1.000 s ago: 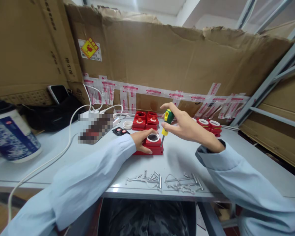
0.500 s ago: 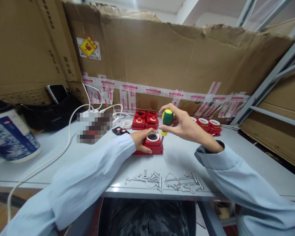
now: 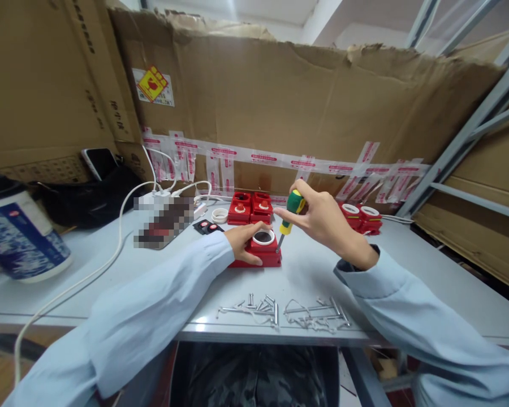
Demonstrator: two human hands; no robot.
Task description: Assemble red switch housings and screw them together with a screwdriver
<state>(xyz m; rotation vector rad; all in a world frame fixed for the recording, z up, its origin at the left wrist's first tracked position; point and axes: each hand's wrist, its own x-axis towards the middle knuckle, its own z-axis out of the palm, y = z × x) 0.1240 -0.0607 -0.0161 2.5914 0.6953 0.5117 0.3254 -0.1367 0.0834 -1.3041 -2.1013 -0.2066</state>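
A red box-shaped housing [image 3: 266, 259] with a white ring [image 3: 263, 237] on top sits on the table. My left hand [image 3: 246, 244] is wrapped over its left side, holding it against the tabletop. My right hand [image 3: 320, 213] grips a green and yellow screwdriver [image 3: 295, 202] by its handle. The shaft leans, its tip at the right front corner of the housing; a screw there is too small to make out. Behind my left hand stand two more red housings [image 3: 240, 209], each with a red knob at the front.
Loose screws and metal rods [image 3: 261, 306] lie near the front edge, with more rods and thin strings [image 3: 318, 314] beside them. Several red housings [image 3: 360, 217] stand back right. A loose white ring [image 3: 219, 215], black plates [image 3: 207, 226], a cable [image 3: 121, 232] and a cup [image 3: 21, 232] are leftward.
My right hand has shifted slightly right, and the screwdriver has gone from near upright to tilted right. Its tip stays at the housing's corner. My left hand has not moved.
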